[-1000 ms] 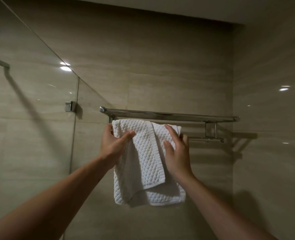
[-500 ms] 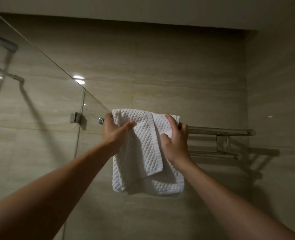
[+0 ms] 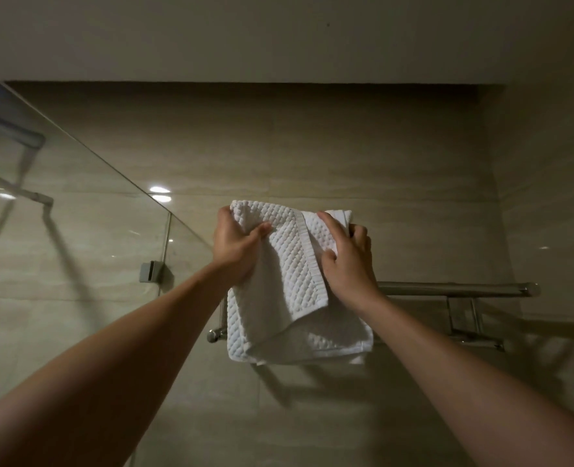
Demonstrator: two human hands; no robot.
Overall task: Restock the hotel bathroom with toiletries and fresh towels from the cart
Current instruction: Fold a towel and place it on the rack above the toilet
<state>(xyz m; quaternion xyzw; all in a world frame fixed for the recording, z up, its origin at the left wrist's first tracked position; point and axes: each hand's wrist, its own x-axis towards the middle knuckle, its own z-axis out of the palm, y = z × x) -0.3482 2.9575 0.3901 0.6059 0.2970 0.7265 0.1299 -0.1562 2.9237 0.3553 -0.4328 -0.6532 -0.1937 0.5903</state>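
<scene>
A white waffle-textured towel [image 3: 295, 298], folded, is held up in front of the chrome wall rack [image 3: 454, 288]. Its top edge stands well above the rack's upper bar, and its lower part hangs in front of the lower rail [image 3: 215, 336]. My left hand [image 3: 236, 246] grips the towel's upper left corner, thumb across the front. At the upper right corner my right hand [image 3: 348, 256] holds the towel, with its thumb on the front and its fingers wrapped over the edge. The rack's left half is hidden behind the towel.
A glass shower panel [image 3: 76, 237] runs along the left, fixed to the beige tiled wall by a metal clip [image 3: 150, 272]. Another tiled wall closes the corner at the right [image 3: 548, 214]. The ceiling [image 3: 278, 35] is close above.
Both hands have lifted the towel from beneath the rack's upper bar to above it. The view has tilted upward, showing more ceiling.
</scene>
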